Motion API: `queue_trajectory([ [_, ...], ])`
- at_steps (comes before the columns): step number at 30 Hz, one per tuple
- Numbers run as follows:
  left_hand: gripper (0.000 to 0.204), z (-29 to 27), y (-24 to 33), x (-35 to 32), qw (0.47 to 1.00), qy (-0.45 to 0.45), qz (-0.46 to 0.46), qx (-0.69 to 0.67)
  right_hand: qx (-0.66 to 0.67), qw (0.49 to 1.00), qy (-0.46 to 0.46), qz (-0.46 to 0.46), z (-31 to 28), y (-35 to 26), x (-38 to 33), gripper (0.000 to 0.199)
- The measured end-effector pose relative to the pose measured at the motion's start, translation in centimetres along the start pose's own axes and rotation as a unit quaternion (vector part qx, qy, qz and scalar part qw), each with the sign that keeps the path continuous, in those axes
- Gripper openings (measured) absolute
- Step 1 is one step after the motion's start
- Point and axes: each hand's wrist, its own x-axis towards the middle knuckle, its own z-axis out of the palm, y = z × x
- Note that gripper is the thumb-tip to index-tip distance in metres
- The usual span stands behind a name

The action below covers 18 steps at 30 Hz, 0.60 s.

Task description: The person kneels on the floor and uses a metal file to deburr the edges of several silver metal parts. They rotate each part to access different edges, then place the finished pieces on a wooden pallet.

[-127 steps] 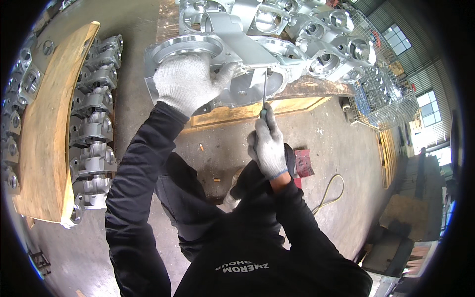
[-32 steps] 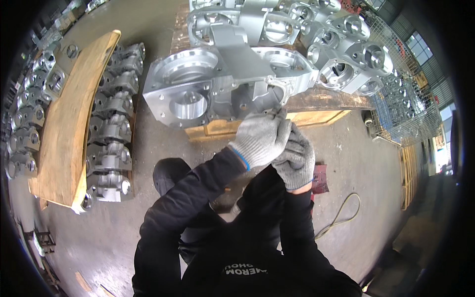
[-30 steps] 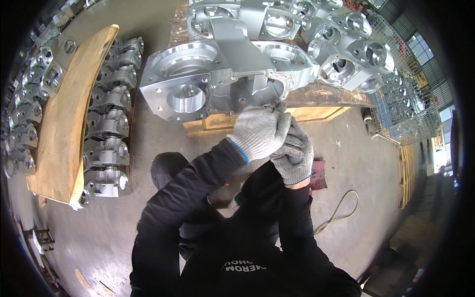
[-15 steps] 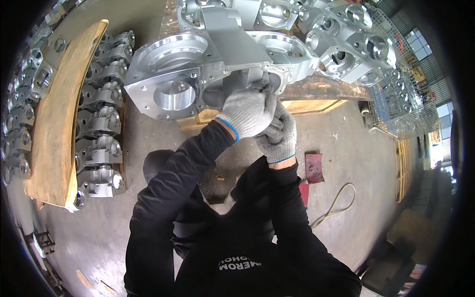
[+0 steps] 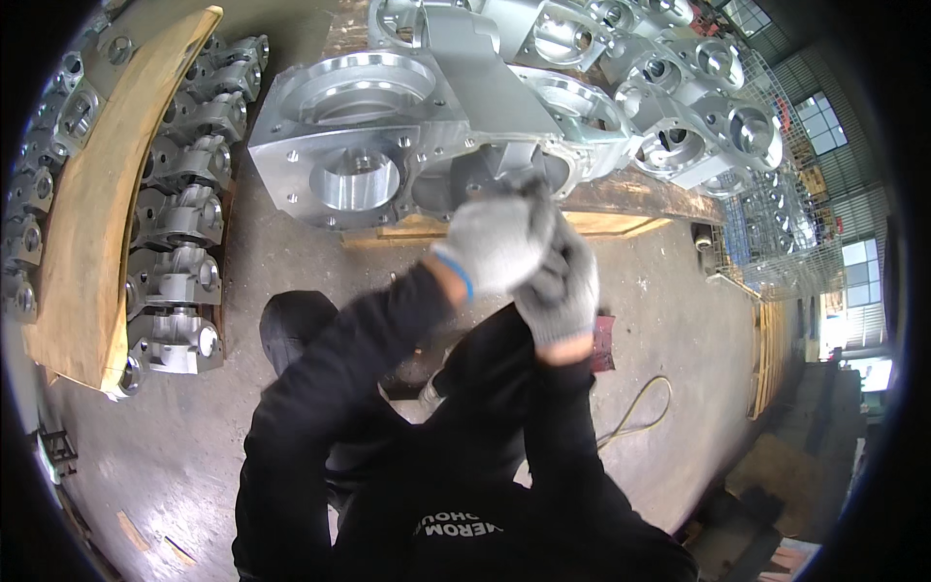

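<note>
1. A large machined aluminium housing is seen resting at the near edge of a wooden pallet, its round bore facing the person.
2. The left hand, in a white knit glove with a blue cuff, is held against the front face of the housing, to the right of the bore; its fingers are curled together, and whether anything is clamped inside them cannot be told, since the hand is blurred.
3. The right hand, in a grey glove, is pressed just beneath and behind the left hand, touching it; its fingers are closed, and what they enclose cannot be told.
4. Both forearms are covered by black sleeves that come up from the lower edge of the view.
5. More silver castings are stacked behind and to the right of the housing, on the same pallet.
6. A row of smaller grey castings is laid on the concrete floor at the left, just beside a long wooden board.
7. A yellowish cable is seen lying on the floor at the right, near a small red object.
</note>
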Motion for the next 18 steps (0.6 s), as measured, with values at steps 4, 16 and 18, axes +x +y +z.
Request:
queue_trajectory([
  [4, 0.047, -0.3, 1.9, -0.4, 0.986, -0.022, 0.052, 0.160, -0.045, 0.998, 0.040, 0.005, 1.0, 0.1, -0.6, 0.031],
  [16, 0.037, -0.4, 1.3, 2.3, 0.957, 0.008, 0.069, 0.281, -0.089, 0.989, -0.072, -0.096, -1.3, -0.2, 1.6, 0.052],
  [18, 0.035, -0.5, 1.9, 1.9, 0.950, 0.009, 0.089, 0.298, -0.454, 0.840, -0.136, -0.266, -1.2, -0.3, 0.8, 0.055],
])
